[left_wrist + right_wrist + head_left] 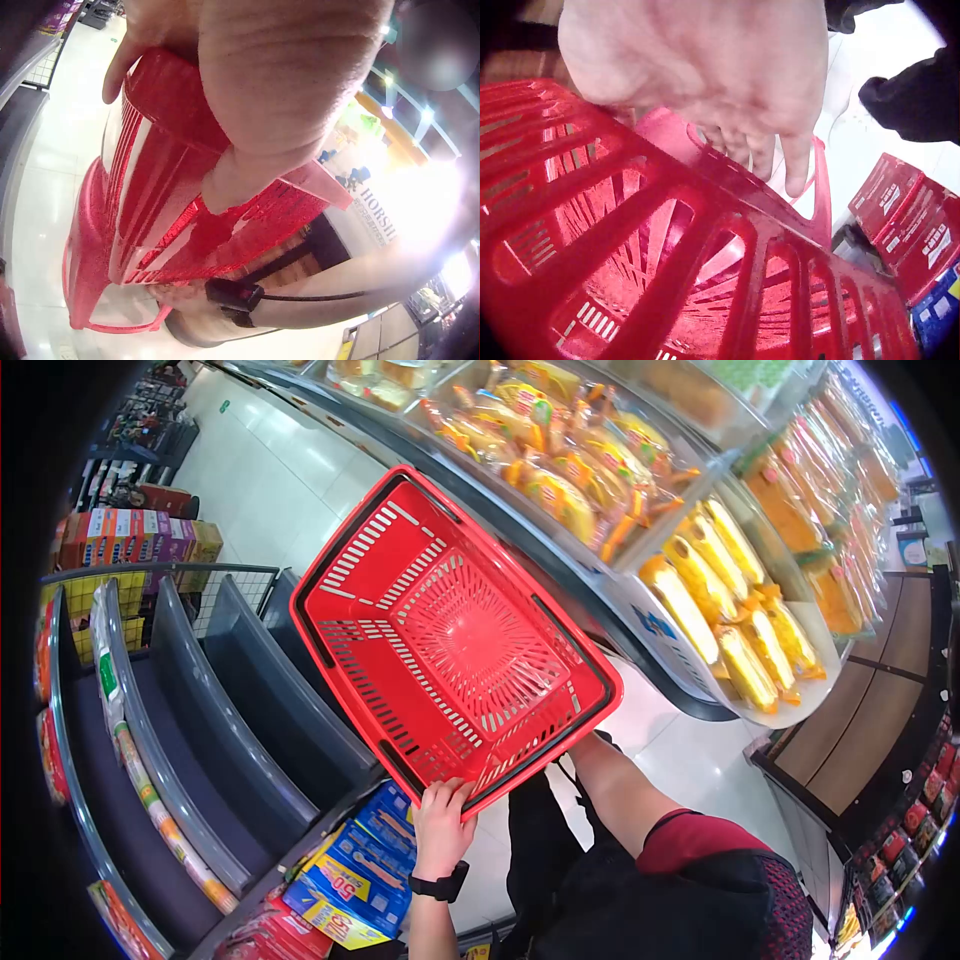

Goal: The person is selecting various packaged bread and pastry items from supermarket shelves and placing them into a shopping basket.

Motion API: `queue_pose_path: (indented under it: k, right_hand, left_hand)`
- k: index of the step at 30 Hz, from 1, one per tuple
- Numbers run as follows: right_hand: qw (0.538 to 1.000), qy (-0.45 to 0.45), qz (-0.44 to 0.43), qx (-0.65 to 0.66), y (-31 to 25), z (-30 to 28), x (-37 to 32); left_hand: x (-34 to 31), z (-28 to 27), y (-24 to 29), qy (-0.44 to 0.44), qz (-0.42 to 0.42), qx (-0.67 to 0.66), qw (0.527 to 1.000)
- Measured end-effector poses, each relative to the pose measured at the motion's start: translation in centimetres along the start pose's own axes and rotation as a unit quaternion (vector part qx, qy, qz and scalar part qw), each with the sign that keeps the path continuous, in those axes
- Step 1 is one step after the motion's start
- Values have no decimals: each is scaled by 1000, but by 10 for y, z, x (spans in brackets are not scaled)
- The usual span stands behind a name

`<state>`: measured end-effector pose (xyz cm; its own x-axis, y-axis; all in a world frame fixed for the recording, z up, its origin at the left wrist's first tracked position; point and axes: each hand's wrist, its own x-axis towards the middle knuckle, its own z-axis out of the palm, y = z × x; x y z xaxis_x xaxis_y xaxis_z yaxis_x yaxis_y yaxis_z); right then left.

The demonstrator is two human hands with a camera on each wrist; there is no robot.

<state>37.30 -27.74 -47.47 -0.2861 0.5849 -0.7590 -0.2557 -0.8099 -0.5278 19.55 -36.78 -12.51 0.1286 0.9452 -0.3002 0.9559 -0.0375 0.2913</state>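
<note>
A maroon sleeve (pixel 700 845) and black clothing (pixel 650 915) are closest, and beyond them a red slotted plastic shopping basket (pixel 470 625) hangs tilted between the person's hands, its open top toward the face. The left hand (pixel 442 827), with a black wristband (pixel 440 883) behind it, grips the basket's near rim, fingers curled over the top and thumb pressed to the outside. The right hand (pixel 705 82) lies against the outer side of the basket, fingers extended and loosely spread, mostly hidden from above.

Just beside the basket runs a bakery display with yellow packaged cakes (pixel 720 600) and clear-wrapped bread rolls (pixel 560 460). Across from it stand dark grey shelves (pixel 255 670). Near the left hand are bright blue and yellow packets (pixel 360 860), with red boxes (pixel 911 225) close by. Pale glossy floor tiles (pixel 270 450) stretch out beyond.
</note>
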Motion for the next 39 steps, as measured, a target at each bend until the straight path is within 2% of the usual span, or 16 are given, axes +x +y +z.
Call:
queue_pose_path:
  k: [11, 18, 22, 24, 28, 31, 33, 35, 37, 38, 39]
  right_hand:
    - [1000, 6, -7, -24, 59, -85, -59]
    - [997, -17, -13, -78, 137, -149, -123]
    - [995, -39, -16, -94, 191, -218, -178]
    - [994, -45, -13, -98, 200, -239, -189]
    - [992, -67, -12, -109, 188, -230, -154]
    - [991, -74, -11, -113, 149, -190, -120]
    - [989, -72, -26, -127, 103, -192, -112]
    - [985, -73, -51, -150, 118, -286, -174]
    - [979, -76, -79, -173, 90, -300, -186]
    - [995, -3, 38, -93, 46, -300, -211]
    - [986, 71, 153, -9, 3, -300, -241]
  left_hand:
    - [-72, 57, 75, -22, -7, -8, 1000]
    - [-115, 112, 121, 7, 2, -13, 1000]
    - [-139, 142, 151, -65, -20, 2, 998]
    - [-148, 156, 162, -72, -27, -4, 997]
    - [-160, 174, 179, -84, -51, -7, 995]
    - [-166, 183, 181, -65, -62, -10, 996]
    - [-161, 183, 184, -32, -60, -19, 998]
    - [-160, 184, 183, -23, -61, -12, 998]
    - [-164, 195, 175, -27, -66, 19, 997]
    - [-167, 201, 171, -30, -74, 17, 997]
    - [-168, 205, 168, -34, -81, 14, 996]
